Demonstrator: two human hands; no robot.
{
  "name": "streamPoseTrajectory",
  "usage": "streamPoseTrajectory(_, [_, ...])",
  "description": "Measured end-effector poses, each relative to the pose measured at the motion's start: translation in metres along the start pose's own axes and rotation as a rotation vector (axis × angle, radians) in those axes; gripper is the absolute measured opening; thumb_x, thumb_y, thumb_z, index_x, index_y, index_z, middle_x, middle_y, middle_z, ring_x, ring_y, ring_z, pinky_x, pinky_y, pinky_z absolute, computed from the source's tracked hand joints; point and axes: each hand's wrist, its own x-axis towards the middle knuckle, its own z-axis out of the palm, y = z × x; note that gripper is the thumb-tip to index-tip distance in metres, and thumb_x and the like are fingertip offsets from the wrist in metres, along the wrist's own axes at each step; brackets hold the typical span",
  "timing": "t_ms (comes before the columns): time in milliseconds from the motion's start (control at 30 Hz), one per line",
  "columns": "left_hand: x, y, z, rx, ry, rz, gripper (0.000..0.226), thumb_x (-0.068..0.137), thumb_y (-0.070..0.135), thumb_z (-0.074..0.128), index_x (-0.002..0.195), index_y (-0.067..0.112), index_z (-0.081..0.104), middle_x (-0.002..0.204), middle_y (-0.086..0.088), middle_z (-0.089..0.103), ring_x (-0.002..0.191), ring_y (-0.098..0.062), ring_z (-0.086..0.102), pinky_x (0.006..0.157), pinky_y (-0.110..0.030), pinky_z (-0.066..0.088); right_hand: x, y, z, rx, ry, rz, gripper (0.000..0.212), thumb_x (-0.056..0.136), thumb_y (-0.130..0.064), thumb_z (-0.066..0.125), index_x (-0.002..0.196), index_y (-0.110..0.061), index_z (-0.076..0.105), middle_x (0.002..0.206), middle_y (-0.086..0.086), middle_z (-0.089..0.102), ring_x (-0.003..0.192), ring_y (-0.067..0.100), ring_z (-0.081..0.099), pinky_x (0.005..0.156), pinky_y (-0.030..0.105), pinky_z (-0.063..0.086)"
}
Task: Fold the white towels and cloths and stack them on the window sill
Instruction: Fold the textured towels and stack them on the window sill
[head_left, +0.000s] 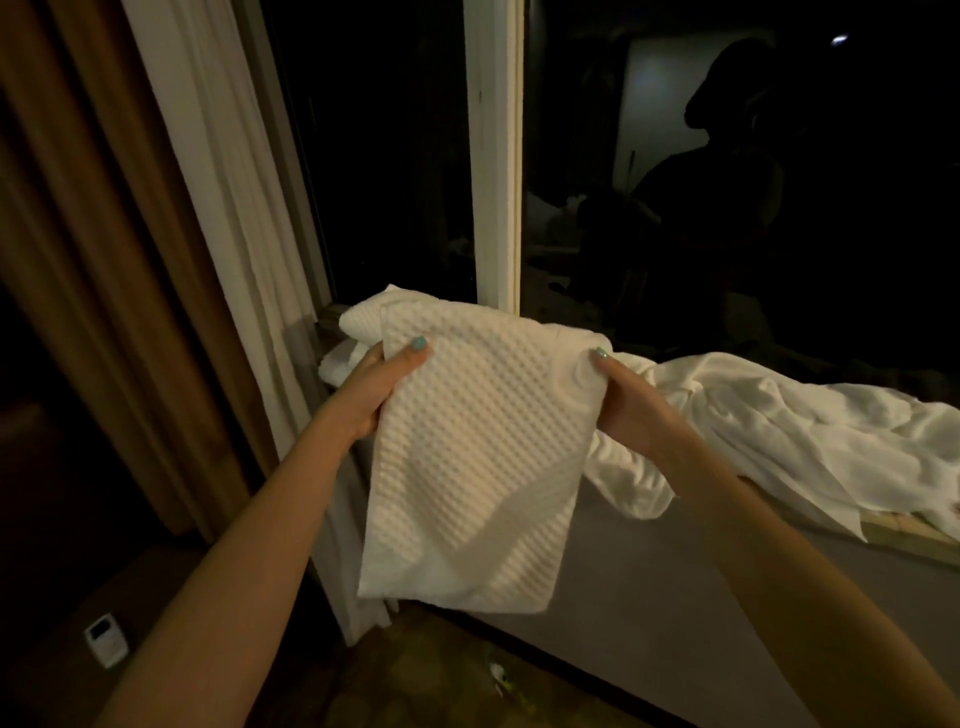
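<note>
White waffle towel (467, 467) hangs, pinched at top by left grip (375, 393) and right grip (629, 404). Crumpled cloths (805, 431) cover the window sill (901, 541).

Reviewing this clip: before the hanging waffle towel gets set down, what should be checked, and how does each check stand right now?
1. Left hand grip on the waffle towel top corner: ok, thumb pinches it.
2. Right hand grip on the other top corner: ok.
3. Towel layers aligned: cannot tell, the back layer is hidden.
4. White cloth behind the towel, usable as a stack base: cannot tell, mostly hidden.
5. Crumpled cloths on the window sill: not ok, unfolded.
</note>
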Motion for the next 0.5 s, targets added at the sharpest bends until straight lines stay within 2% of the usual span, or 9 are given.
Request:
streamPoseTrajectory(67, [0.003,0.004,-0.013,0.031,0.037,-0.002,0.053,0.085,0.036,0.061,0.132,0.015,0.052,0.122,-0.002,0.063,0.108,-0.017,0.062,0.092,-0.037,0.051,0.009,-0.008,0.014,0.002,0.047,-0.062,0.044,0.088,-0.035,0.058,0.126,-0.012,0.058,0.117,0.007,0.066,0.108,0.023,0.063,0.088,0.034,0.053])
streamPoseTrajectory(100, [0.006,0.006,-0.02,0.068,0.06,0.015,0.054,0.085,0.036,0.063,0.133,0.014,0.052,0.12,0.001,0.065,0.106,-0.014,0.064,0.095,-0.037,0.051,0.014,-0.011,0.021,-0.048,0.083,-0.099,0.035,0.089,-0.03,0.058,0.12,-0.015,0.062,0.111,0.005,0.069,0.105,0.022,0.064,0.086,0.034,0.054])
streamPoseTrajectory(133, [0.01,0.006,-0.026,0.1,0.08,0.039,0.047,0.088,0.033,0.062,0.13,0.015,0.055,0.112,0.006,0.068,0.1,-0.009,0.066,0.094,-0.035,0.053,0.02,-0.013,0.026,-0.129,0.121,-0.137,0.026,0.09,-0.027,0.059,0.114,-0.019,0.065,0.105,0.002,0.07,0.102,0.023,0.065,0.083,0.033,0.055])
streamPoseTrajectory(200, [0.019,0.004,-0.037,0.138,0.116,0.084,0.027,0.095,0.024,0.057,0.121,0.017,0.058,0.092,0.018,0.072,0.084,0.001,0.068,0.082,-0.025,0.057,0.03,-0.017,0.034,-0.322,0.148,-0.206,0.018,0.092,-0.024,0.06,0.109,-0.025,0.067,0.098,-0.003,0.071,0.097,0.022,0.065,0.075,0.031,0.055])
streamPoseTrajectory(267, [0.027,0.005,-0.047,0.151,0.152,0.114,0.023,0.097,0.022,0.053,0.12,0.019,0.056,0.089,0.019,0.071,0.08,0.004,0.068,0.069,-0.016,0.056,0.037,-0.022,0.04,-0.504,0.082,-0.214,0.026,0.092,-0.025,0.061,0.116,-0.034,0.06,0.103,-0.005,0.069,0.096,0.019,0.066,0.074,0.03,0.056])
streamPoseTrajectory(367, [0.042,0.007,-0.066,0.301,0.172,0.181,0.034,0.099,0.028,0.05,0.132,0.019,0.052,0.113,0.011,0.063,0.092,0.004,0.063,0.08,-0.015,0.053,0.05,-0.026,0.045,-0.727,-0.032,-0.185,0.057,0.088,-0.026,0.066,0.133,-0.044,0.036,0.111,-0.012,0.064,0.096,0.005,0.066,0.071,0.026,0.057])
streamPoseTrajectory(433, [0.057,0.008,-0.078,0.424,0.175,0.21,0.039,0.1,0.03,0.047,0.136,0.017,0.049,0.119,0.007,0.058,0.095,0.006,0.056,0.08,-0.01,0.048,0.065,-0.025,0.047,-0.735,-0.021,-0.237,0.066,0.087,-0.023,0.069,0.139,-0.04,0.032,0.112,-0.013,0.063,0.094,0.003,0.067,0.068,0.022,0.055])
streamPoseTrajectory(500, [0.074,0.005,-0.089,0.484,0.193,0.23,0.039,0.101,0.03,0.045,0.136,0.014,0.048,0.119,0.006,0.055,0.097,0.0,0.056,0.073,-0.007,0.045,0.085,-0.021,0.048,-0.667,0.014,-0.28,0.061,0.087,-0.02,0.069,0.137,-0.036,0.038,0.113,-0.009,0.064,0.096,0.008,0.067,0.07,0.023,0.055])
